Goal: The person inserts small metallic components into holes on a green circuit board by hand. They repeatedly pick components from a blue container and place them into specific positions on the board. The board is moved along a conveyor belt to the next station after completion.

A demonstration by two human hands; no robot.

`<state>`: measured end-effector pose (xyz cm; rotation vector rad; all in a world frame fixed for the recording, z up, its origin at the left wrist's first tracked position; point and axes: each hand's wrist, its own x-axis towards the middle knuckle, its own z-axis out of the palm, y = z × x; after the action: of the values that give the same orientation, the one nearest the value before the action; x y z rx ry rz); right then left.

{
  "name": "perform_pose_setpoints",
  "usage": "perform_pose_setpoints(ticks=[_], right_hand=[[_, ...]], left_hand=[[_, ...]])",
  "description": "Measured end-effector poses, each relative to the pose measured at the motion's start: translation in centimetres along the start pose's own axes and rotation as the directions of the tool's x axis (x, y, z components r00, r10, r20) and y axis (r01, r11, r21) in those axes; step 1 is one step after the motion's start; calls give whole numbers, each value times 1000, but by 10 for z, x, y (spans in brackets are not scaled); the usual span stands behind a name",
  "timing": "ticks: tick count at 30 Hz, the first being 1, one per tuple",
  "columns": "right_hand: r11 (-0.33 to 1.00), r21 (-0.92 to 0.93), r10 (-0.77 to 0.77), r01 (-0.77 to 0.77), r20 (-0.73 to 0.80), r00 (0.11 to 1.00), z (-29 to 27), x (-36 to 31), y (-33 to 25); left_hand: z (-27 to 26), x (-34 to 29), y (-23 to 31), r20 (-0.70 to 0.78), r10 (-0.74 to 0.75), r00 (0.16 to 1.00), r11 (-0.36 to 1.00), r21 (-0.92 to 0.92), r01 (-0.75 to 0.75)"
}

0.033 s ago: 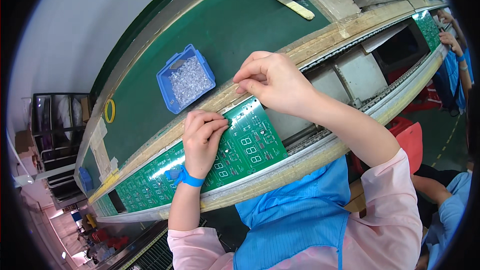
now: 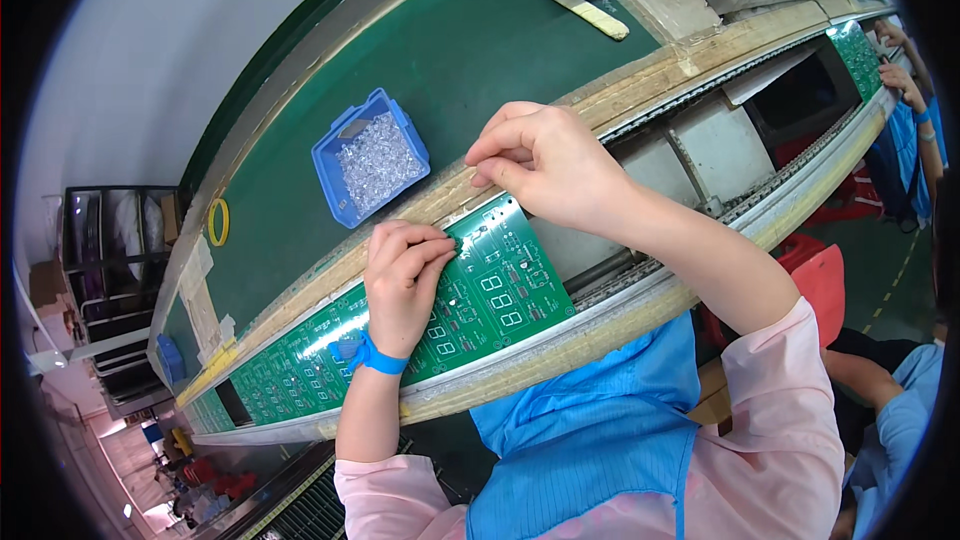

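Circuit board [image 2: 500, 285], glossy, green, rectangular, is lying under the bunched fingers of the left hand [image 2: 397, 290]. At their one o'clock, the right hand [image 2: 555, 162] is hovering, fingertips pressing together; whether either's pinching anything, I cannot tell.

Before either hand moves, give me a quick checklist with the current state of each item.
1. Left hand over the green circuit board: ok, fingertips at its far part.
2. Left fingertips gripping a part: cannot tell, too small to see.
3. Right hand holding a part: cannot tell, thumb and forefinger close together, nothing clear between them.
4. Right hand apart from the blue bin: ok, a gap shows.
5. Bin stocked: ok, plenty of small clear parts.
6. Blue wristband on left wrist: ok.
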<state>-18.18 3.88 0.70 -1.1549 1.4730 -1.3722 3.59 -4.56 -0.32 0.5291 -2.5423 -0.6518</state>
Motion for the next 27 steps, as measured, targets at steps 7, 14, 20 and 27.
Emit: perform_pose_setpoints(ticks=[7, 14, 20, 27], right_hand=[[999, -26, -20, 19, -17, 1000, -1, -2, -4], [999, -34, -31, 30, -24, 999, -1, -2, -3], [997, -55, -50, 49, -27, 998, -1, -1, -2], [997, -58, -48, 46, -31, 998, -1, -2, -3]], left_hand=[[1, 1, 3, -17, -23, 1000, 1000, 21, 23], [1, 1, 1, -19, 19, 1000, 999, 31, -19], [2, 2, 3, -16, -2, 1000, 999, 34, 2], [1, 3, 5, 1, 12, 1000, 998, 61, -12]])
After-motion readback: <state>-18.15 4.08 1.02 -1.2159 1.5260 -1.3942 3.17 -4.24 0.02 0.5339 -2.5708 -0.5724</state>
